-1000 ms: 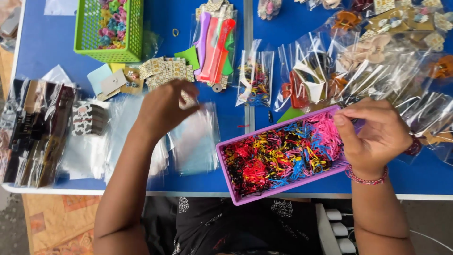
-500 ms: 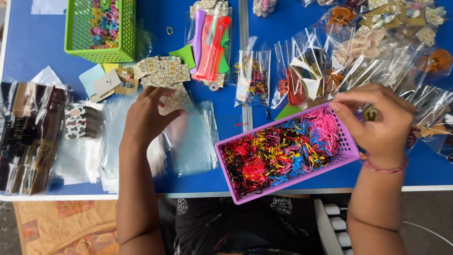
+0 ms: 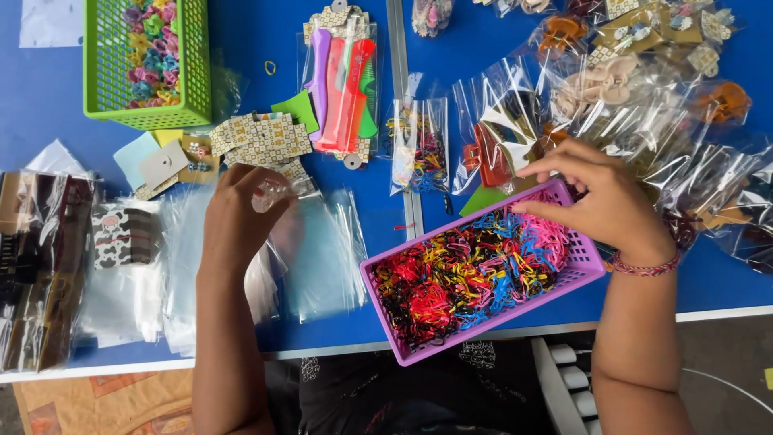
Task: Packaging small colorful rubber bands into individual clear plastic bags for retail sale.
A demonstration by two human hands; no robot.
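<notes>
Reaching into the far end of a purple slotted plastic basket (image 3: 584, 270), the right hand (image 3: 608, 201) has its fingers loosely curled, fingertips dipping toward the tangled thin elastic bands (image 3: 467, 278) of red, yellow, blue and pink; whether it pinches any cannot be told. The basket's near corner overhangs the blue worktop (image 3: 241, 32) edge. The left hand (image 3: 237, 221) pinches a small crinkly clear bag (image 3: 274, 192) above a stack of flat clear sleeves (image 3: 322, 250). Beyond lie patterned cards (image 3: 258, 138), packed plastic combs (image 3: 342, 80) and a green mesh basket (image 3: 101, 72), with little bare worktop between.
</notes>
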